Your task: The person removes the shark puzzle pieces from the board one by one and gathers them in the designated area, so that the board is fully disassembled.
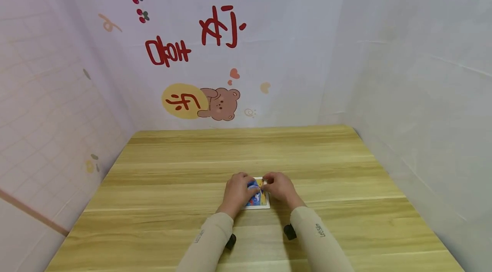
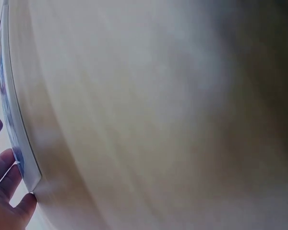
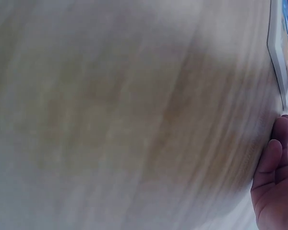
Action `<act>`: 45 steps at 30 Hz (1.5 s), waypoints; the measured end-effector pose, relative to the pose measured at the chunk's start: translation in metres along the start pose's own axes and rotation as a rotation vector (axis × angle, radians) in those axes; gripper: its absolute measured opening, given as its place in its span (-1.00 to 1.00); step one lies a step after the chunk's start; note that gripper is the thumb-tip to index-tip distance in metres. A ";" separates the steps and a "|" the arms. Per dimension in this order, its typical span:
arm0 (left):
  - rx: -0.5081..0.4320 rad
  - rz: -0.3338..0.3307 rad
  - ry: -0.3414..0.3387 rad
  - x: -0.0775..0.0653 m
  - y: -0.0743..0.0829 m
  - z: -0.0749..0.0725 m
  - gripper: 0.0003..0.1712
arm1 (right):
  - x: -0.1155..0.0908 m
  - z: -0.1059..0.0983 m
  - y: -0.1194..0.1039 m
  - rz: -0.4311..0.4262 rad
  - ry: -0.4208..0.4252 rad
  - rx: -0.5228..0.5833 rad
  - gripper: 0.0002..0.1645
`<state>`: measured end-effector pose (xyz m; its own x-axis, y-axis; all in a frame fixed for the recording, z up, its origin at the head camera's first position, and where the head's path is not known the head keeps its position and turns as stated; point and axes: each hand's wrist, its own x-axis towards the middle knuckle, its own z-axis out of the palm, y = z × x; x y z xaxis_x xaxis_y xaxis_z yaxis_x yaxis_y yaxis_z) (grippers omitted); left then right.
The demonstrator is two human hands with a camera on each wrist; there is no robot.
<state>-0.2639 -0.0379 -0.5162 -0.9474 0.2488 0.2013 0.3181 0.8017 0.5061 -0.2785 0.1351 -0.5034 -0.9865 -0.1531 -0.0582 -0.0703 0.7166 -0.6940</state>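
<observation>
Picture board (image 1: 257, 200) lies flat on your bench (image 1: 169, 208), your left hand (image 1: 237, 192) over its left side, probably steadying it for your right hand (image 1: 282, 186) at the upper-right corner, though I cannot tell whether either grip is closed.

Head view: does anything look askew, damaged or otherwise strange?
Yes: the printed bear and red Chinese characters on the wall are turned sideways, which looks odd. On the wooden table, the white-bordered picture board shows no damage, though the left hand and right hand partly hide it.
</observation>
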 end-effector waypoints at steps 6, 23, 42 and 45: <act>0.041 0.044 -0.025 0.000 0.000 -0.001 -0.59 | 0.001 0.000 0.001 -0.018 -0.001 -0.053 -0.69; 0.073 0.087 -0.107 0.001 0.005 -0.011 -0.57 | 0.001 0.000 -0.004 0.015 -0.004 -0.067 -0.67; 0.137 0.141 -0.089 -0.002 0.000 -0.009 -0.60 | -0.002 0.002 -0.005 0.127 0.006 0.233 -0.72; 0.136 0.142 -0.086 -0.003 0.000 -0.009 -0.60 | -0.002 0.002 -0.006 0.136 0.001 0.246 -0.73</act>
<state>-0.2605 -0.0438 -0.5099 -0.8947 0.4056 0.1872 0.4467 0.8196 0.3589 -0.2757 0.1295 -0.5010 -0.9845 -0.0665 -0.1622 0.1006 0.5436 -0.8333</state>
